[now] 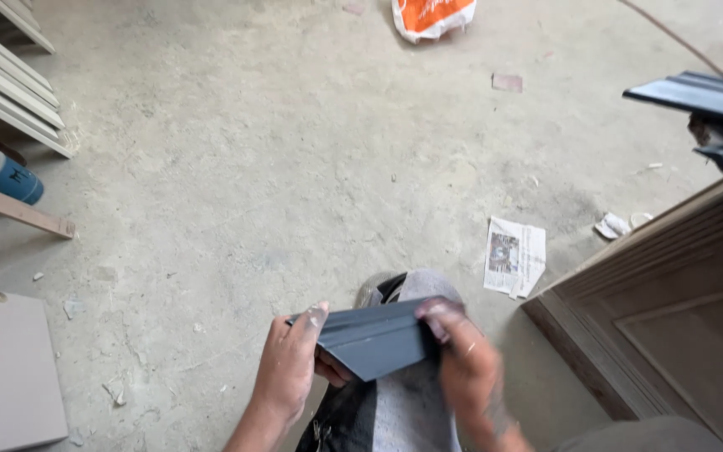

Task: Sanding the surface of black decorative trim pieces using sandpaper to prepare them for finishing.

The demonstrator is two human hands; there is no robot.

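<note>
We hold a short dark-grey moulding offcut (376,337) over our lap, its long axis running left to right between both hands. Our left hand (288,368) clamps the pointed left end; our blurred right hand (466,360) closes on the right end. Dusty concrete floor (253,192) lies beyond.

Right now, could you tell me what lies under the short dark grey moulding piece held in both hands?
Under the dark grey moulding piece shows a grey-clad knee; the left hand's fingers underneath are mostly covered.
</note>
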